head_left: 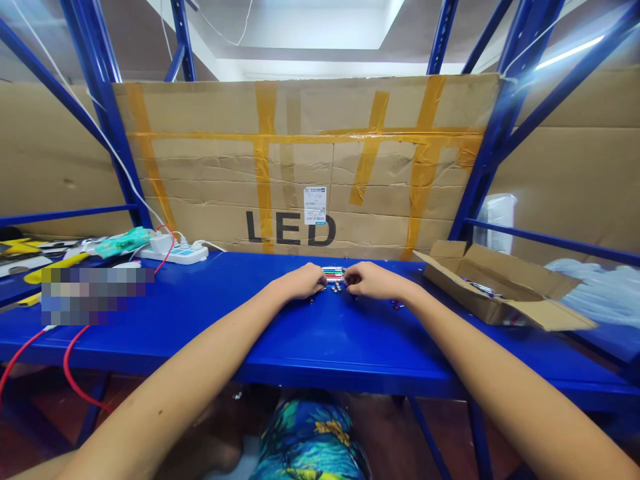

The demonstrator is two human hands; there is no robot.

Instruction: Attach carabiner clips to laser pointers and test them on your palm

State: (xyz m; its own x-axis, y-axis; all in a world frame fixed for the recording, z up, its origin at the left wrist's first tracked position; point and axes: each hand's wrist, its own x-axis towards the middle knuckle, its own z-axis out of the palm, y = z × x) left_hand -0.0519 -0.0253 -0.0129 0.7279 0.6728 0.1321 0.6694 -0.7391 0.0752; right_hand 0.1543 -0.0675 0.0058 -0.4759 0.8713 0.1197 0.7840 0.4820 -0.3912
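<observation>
Between my two hands, a small row of slim coloured sticks that look like pens (333,274) lies on the blue tabletop (320,333). My left hand (306,281) is at the left end of the row, its fingers curled and pressed together. At the right end, my right hand (367,280) has its fingers bent in a pinch. Whatever either hand grips is hidden behind the fingers. Several tiny shiny pieces (337,288) lie just in front of the row. A small red and dark piece (397,304) rests beside my right forearm.
An open cardboard box (480,303) with slim shiny items stands at the right. A white power strip (175,253), cables and mixed tools (55,267) lie at the left. A large cardboard sheet (215,180) closes off the back between blue posts (487,160).
</observation>
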